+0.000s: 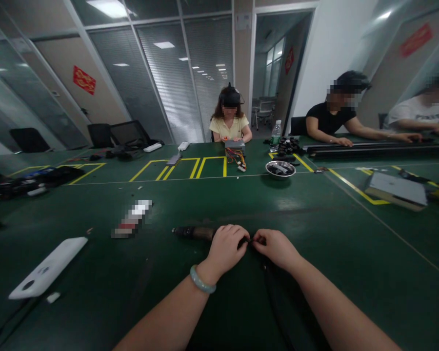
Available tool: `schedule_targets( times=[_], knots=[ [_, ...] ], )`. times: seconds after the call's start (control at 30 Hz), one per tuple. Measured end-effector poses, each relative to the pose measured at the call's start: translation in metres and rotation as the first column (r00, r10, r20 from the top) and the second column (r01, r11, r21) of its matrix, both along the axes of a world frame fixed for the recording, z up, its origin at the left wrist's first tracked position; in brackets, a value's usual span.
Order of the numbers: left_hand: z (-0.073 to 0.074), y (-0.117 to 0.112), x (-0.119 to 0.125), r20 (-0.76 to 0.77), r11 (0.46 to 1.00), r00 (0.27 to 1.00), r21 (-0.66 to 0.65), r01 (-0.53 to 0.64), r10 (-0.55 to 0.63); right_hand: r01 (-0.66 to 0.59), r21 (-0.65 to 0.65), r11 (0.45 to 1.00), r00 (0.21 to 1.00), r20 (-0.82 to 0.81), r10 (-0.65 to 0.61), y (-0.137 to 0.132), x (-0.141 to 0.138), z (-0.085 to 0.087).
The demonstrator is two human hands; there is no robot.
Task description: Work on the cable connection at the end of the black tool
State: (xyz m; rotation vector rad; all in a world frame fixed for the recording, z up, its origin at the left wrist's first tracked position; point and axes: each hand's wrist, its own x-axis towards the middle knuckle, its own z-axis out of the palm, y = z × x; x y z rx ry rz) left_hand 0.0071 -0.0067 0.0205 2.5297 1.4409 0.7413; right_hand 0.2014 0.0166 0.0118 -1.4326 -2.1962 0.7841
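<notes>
My left hand point(229, 246), with a pale green bangle point(202, 279) at the wrist, is closed with its fingertips pinched together. My right hand point(276, 247) pinches from the other side, so both sets of fingertips meet around a small dark piece point(250, 240) too small to name. Behind my left hand lies a black and brown tool with a metal tip point(193, 233), which looks like an electric screwdriver. Its right end is hidden by that hand, and I cannot tell whether they touch. A long black strip point(274, 297) runs under my right forearm.
Left on the green table point(161, 292) are a white slotted case point(49, 268) and a blurred-out item point(133, 218). Farther off stand a metal bowl point(280, 169) of dark parts, a bottle point(276, 136) and a grey box point(397, 190). Several people sit across the table.
</notes>
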Motion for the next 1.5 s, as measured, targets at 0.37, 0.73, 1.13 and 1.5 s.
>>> schedule_targets(
  times=[0.37,0.73,1.13,1.5],
  knots=[
    [-0.001,-0.003,0.000,-0.026,0.999,1.000,0.051,-0.002,0.004,-0.006,-0.052,0.999,0.999,-0.045,0.004,-0.001,0.000,0.002],
    [0.000,-0.008,0.001,-0.049,0.996,0.998,0.080,-0.033,0.037,-0.017,-0.045,0.999,0.995,-0.099,0.013,-0.002,0.001,-0.002],
    [-0.002,-0.011,0.000,-0.047,0.994,0.999,0.107,-0.016,0.022,0.030,-0.015,0.999,0.995,-0.097,-0.031,-0.005,0.000,-0.007],
    [-0.003,-0.012,-0.002,-0.028,0.994,0.999,0.107,-0.017,0.020,0.005,-0.033,0.999,0.996,-0.091,-0.008,-0.008,0.001,-0.004]
  ],
)
